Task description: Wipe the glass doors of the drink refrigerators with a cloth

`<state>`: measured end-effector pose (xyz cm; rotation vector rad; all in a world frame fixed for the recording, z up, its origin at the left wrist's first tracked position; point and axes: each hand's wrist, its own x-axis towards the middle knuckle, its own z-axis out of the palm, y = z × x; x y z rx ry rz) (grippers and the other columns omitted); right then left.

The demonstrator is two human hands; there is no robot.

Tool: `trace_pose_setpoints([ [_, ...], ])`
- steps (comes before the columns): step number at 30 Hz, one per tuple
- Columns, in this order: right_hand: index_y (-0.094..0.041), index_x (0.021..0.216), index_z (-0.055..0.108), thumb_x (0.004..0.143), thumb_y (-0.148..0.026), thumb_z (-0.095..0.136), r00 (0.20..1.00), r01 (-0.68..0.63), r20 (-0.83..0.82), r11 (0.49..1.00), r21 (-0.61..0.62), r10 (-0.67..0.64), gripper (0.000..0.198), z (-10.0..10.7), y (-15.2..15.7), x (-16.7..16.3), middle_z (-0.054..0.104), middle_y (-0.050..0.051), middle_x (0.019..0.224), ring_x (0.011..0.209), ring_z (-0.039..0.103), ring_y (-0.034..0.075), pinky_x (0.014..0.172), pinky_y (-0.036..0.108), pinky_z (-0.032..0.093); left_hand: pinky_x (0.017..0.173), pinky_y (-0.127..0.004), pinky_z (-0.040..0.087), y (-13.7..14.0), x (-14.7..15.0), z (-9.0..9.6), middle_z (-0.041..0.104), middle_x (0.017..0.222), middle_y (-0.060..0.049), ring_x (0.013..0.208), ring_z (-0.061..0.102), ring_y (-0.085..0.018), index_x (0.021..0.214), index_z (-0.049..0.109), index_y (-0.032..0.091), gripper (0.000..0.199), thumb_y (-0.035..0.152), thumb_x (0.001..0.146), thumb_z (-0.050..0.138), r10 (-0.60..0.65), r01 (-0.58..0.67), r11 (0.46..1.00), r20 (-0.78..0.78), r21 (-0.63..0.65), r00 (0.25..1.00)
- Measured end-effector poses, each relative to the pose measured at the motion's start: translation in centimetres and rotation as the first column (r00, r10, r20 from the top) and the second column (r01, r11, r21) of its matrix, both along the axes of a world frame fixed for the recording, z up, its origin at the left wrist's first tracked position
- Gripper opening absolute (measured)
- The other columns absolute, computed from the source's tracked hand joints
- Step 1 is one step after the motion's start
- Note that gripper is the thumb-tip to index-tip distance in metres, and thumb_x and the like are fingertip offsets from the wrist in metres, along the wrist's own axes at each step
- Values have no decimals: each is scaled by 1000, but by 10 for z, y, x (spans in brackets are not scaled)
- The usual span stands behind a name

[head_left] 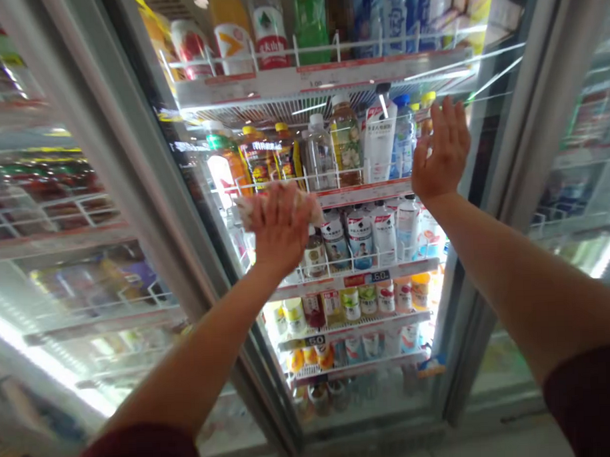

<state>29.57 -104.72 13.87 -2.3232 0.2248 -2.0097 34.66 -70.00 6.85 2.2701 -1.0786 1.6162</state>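
Observation:
My left hand (281,237) presses a pale pinkish cloth (315,208) against the glass door (374,413) of a drinks fridge, its fingers laid over the cloth. Higher up and to the right, my right hand (440,160) rests flat on the same pane with the fingers stretched out and nothing in it. Behind the glass, near my left hand, stand bottles with yellow caps (282,149). A white bottle with a dark cap (379,136) is on the same shelf, left of my right hand.
Metal door frames (147,154) run along both sides of the pane. Beyond the left one is another fridge section with stocked shelves (85,229). A bright light strip (49,364) shows low on the left. Several drink shelves with price rails (371,278) fill the middle section.

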Motion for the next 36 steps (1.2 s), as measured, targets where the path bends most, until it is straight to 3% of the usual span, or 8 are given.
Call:
trace_pose_setpoints([
  [4,-41,161,20,98,-52,20,1000,2,6,1000,24,-2,64,1,1,2,41,-11,161,161,-3,25,127,63,1,134,-44,11,25,2,-58,46,159,7,155,29,-18,148,47,45,56,21,98,50,-170,139,902,40,409,985],
  [9,-40,161,21,98,-50,18,998,-49,40,995,89,46,63,2,5,2,41,-11,161,161,-2,23,128,59,-5,133,-52,5,64,17,53,32,167,3,158,21,-25,150,49,30,50,32,100,49,-10,9,999,21,47,1000],
  [13,-43,160,21,98,-53,19,999,-29,29,998,51,27,63,1,3,3,43,-13,160,161,-6,22,128,58,-7,131,-52,0,58,19,115,13,172,6,160,5,-26,159,32,26,59,38,103,40,58,-60,946,-16,-318,998],
  [17,-39,162,16,99,-48,22,1000,-15,20,999,38,14,63,1,5,0,40,-9,162,161,1,24,127,59,-1,129,-61,3,29,9,45,15,172,-3,160,4,-31,157,39,24,57,36,102,45,44,-46,978,-16,-205,999],
  [22,-34,162,22,101,-40,17,997,-49,57,996,77,45,61,4,13,-5,36,-6,165,159,12,26,127,58,7,132,-45,11,24,5,-54,45,159,7,155,29,-19,148,48,45,53,23,100,50,-144,124,891,14,437,989],
  [25,-32,161,23,102,-38,18,996,-69,68,995,72,64,60,3,14,-7,32,-6,167,159,14,27,127,59,10,131,-46,12,37,9,-11,45,159,7,154,32,-19,148,49,41,50,23,101,50,-139,134,881,-21,453,990],
  [31,-30,162,22,102,-39,19,996,-75,60,996,54,71,60,1,9,-6,29,-4,169,159,10,26,126,60,7,129,-58,1,34,13,130,14,173,-2,160,5,-27,160,31,25,66,28,98,55,94,-99,973,-33,-209,995],
  [36,-28,162,23,103,-39,19,1000,-25,7,998,57,25,60,3,6,-4,30,-3,168,160,7,29,127,60,8,131,-56,-2,-4,8,49,19,171,1,161,1,-26,157,37,31,60,27,100,54,6,-4,1000,55,-21,998],
])
